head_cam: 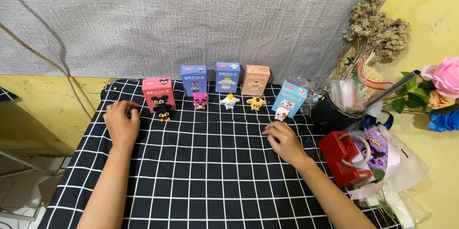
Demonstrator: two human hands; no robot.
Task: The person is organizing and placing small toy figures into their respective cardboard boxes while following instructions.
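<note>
My left hand rests palm down on the black checked cloth, fingers loosely curled, just left of a pink box and a small black brick figure. My right hand lies flat on the cloth below a tilted light blue box and a small white brick figure. Neither hand holds anything. Farther back stand a blue box, a second blue box and a peach box, each with a little figure in front: pink, white, yellow.
At the right sit a red box-like object, a plastic-wrapped bundle with ribbon, a dark pot holding dried flowers and fabric roses. A grey cloth hangs behind. The table's left edge drops to a tiled floor.
</note>
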